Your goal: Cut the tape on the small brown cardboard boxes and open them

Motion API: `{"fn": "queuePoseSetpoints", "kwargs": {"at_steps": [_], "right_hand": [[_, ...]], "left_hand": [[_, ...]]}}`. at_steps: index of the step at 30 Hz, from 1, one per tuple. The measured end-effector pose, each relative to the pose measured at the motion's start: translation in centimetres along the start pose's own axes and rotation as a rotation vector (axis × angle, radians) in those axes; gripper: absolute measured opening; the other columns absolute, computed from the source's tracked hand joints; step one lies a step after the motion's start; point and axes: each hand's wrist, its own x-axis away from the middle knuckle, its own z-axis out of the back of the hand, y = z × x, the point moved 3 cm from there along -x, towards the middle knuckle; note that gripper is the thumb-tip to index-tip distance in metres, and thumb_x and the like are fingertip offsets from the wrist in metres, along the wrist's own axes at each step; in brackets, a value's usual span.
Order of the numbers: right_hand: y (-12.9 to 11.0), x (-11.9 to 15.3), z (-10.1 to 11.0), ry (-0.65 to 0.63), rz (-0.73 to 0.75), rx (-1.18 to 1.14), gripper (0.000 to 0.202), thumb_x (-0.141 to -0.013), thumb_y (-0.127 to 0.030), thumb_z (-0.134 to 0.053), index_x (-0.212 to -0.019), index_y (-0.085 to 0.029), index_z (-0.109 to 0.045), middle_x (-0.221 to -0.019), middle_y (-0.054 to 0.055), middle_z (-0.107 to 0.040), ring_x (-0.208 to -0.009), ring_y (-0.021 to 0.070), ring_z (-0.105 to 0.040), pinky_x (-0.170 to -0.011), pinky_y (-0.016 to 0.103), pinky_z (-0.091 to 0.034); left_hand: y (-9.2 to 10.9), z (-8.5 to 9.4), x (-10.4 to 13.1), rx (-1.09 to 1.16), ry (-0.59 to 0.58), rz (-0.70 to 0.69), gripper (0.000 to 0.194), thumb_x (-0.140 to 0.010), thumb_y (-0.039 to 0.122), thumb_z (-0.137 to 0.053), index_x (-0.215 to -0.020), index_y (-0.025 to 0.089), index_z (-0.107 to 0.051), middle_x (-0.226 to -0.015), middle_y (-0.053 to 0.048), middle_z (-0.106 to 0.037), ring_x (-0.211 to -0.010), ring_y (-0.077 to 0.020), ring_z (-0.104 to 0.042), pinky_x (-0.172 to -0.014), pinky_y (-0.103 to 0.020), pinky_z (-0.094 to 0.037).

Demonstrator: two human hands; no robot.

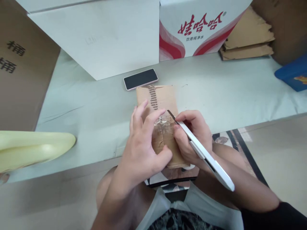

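A small brown cardboard piece (163, 99) lies on the pale table (100, 111) in front of me, with a patch of clear tape near its middle and a torn strip showing its corrugation. My left hand (141, 147) presses down on the cardboard, fingers spread over the tape. My right hand (192, 134) grips a white utility knife (208, 156), its dark blade tip touching the cardboard just right of the tape.
A phone (140, 79) lies face up just beyond the cardboard. Behind stand a white box (100, 35) and a red-and-white printed carton (196, 28). Brown cardboard scraps (249, 38) and a blue item (292, 73) are at right, a brown box (21, 70) and a pale yellow object (33, 147) at left.
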Motion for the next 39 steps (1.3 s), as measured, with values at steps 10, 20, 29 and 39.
{"fn": "queuePoseSetpoints", "kwargs": {"at_steps": [10, 20, 29, 39], "right_hand": [[-0.5, -0.6, 0.2, -0.089, -0.07, -0.031, 0.013, -0.083, -0.016, -0.062, -0.091, -0.025, -0.058, -0.063, -0.008, -0.061, -0.045, 0.0072, -0.047, -0.045, 0.022, -0.039], [-0.7, -1.7, 0.0, -0.156, -0.216, 0.034, 0.003, -0.08, -0.021, -0.067, -0.081, -0.023, -0.064, -0.052, -0.007, -0.059, -0.041, 0.0087, -0.046, -0.044, 0.024, -0.038], [-0.9, -1.4, 0.1, -0.118, -0.105, 0.04, 0.015, -0.085, -0.016, -0.069, -0.072, -0.023, -0.069, -0.057, -0.004, -0.068, -0.047, 0.0104, -0.058, -0.046, 0.023, -0.041], [-0.1, -1.0, 0.6, -0.089, -0.227, -0.007, 0.022, -0.088, -0.02, -0.07, -0.066, -0.023, -0.067, -0.054, -0.004, -0.063, -0.046, 0.01, -0.052, -0.044, 0.023, -0.038]], "left_hand": [[-0.2, -0.4, -0.1, 0.049, 0.031, -0.03, 0.081, -0.075, 0.017, -0.068, -0.15, 0.038, -0.043, -0.17, -0.009, -0.028, -0.162, -0.0386, -0.029, -0.129, -0.068, -0.034], [-0.4, -0.7, -0.1, 0.089, 0.049, -0.081, 0.084, -0.071, 0.019, -0.067, -0.149, 0.034, -0.041, -0.166, -0.011, -0.031, -0.162, -0.0385, -0.027, -0.131, -0.067, -0.029], [-0.1, -0.6, -0.1, 0.096, 0.043, -0.063, 0.081, -0.072, 0.019, -0.066, -0.148, 0.033, -0.04, -0.164, -0.012, -0.032, -0.162, -0.0392, -0.029, -0.131, -0.068, -0.027], [0.1, -0.4, -0.2, 0.113, 0.033, -0.065, 0.078, -0.073, 0.017, -0.064, -0.145, 0.032, -0.039, -0.162, -0.013, -0.034, -0.162, -0.0369, -0.029, -0.131, -0.068, -0.029]]}}
